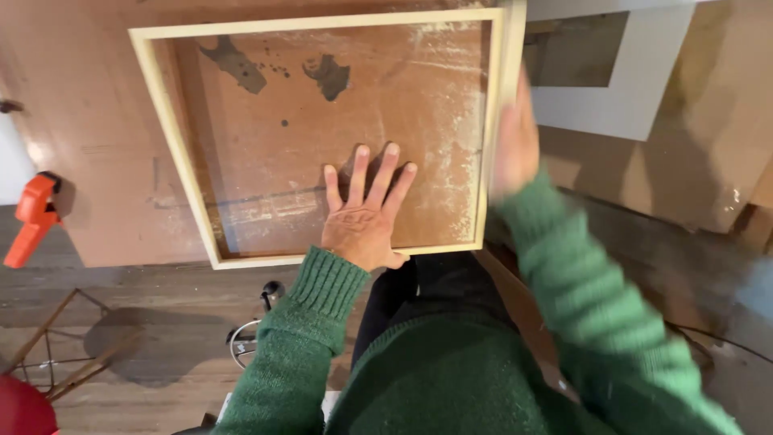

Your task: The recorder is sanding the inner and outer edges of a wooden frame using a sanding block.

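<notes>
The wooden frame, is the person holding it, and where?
The right hand, blurred, is at the wooden frame on its right side rail; a real grip cannot be told. The left hand lies flat and open on the pane inside, gripping nothing.

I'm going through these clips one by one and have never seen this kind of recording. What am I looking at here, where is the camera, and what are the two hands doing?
There is no machine here: a person in a green sweater works with bare hands. The one picture comes from a camera worn on the head, looking down past the chest.

On the brown worktable lies a pale wooden frame with a clear pane inside it, through which the stained tabletop shows. The left hand lies flat, fingers spread, on the pane. The right hand is blurred at the frame's right edge; whether it grips the frame cannot be told.

Off to the right lies a white mat board with a cut-out window. An orange clamp sits at the table's left edge.
</notes>
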